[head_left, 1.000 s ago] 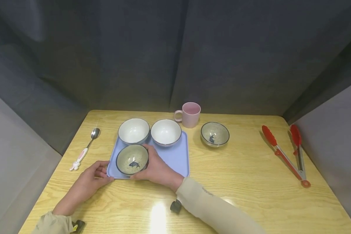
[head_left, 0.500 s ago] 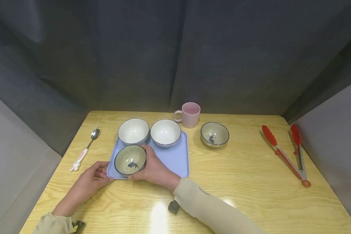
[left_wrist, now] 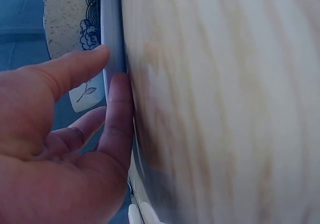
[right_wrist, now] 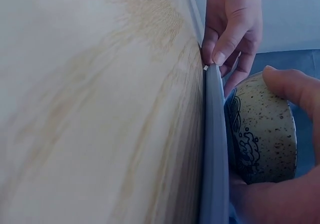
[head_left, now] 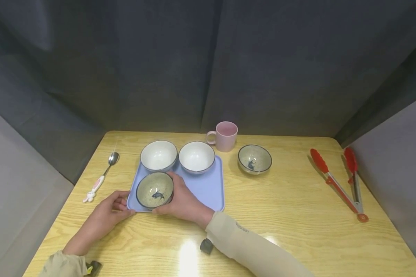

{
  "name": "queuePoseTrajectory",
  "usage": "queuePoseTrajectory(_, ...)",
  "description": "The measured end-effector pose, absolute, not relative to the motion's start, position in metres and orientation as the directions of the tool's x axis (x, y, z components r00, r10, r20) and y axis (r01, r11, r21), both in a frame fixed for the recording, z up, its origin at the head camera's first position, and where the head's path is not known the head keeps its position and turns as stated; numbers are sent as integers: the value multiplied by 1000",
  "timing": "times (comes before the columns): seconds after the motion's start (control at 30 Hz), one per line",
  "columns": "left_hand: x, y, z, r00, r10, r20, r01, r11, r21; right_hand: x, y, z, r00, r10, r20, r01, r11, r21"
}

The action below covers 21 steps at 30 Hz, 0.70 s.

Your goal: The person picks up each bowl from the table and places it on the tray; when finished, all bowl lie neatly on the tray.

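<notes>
A speckled grey-beige bowl (head_left: pixel 148 189) with a dark blue fish inside sits at the front left of the blue tray (head_left: pixel 209 192). My right hand (head_left: pixel 184 201) grips this bowl from its right side, thumb at the front and fingers behind. At the tray's front left corner, my left hand (head_left: pixel 105 212) pinches the rim. The left wrist view has that thumb on top of the tray edge (left_wrist: pixel 113 29) and a finger against its underside. Two white bowls with dark rims, one on the left (head_left: pixel 158 154) and one on the right (head_left: pixel 196 156), fill the tray's back.
Behind the tray stands a pink mug (head_left: pixel 226 136), and a second fish bowl (head_left: pixel 255 158) is right of it. A spoon with a rabbit handle (head_left: pixel 100 179) lies on the left. Red-tipped tongs (head_left: pixel 346 188) lie spread at the table's right side.
My right hand has shifted the fish bowl slightly left on the tray, and both have since stayed nearly still. The left hand keeps its place at the tray corner.
</notes>
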<state>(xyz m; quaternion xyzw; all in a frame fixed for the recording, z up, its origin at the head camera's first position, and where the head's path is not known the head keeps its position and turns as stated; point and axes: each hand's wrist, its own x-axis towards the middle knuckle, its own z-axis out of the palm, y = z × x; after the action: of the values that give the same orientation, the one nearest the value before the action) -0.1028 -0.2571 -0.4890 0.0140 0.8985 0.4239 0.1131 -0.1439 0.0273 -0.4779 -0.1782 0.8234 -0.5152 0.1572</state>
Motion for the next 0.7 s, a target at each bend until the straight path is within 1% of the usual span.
queuePoseTrajectory(0.4, -102, -256, -487, -974, 124, -189, -67, 639, 766, -145, 27, -474, -886, -456, -81, -144, 436, -888)
queuePoseTrajectory(0.7, -102, -256, -487, -974, 123, -188, -68, 637, 768, -145, 29, -475, -886, -452, -100, -125, 440, -889)
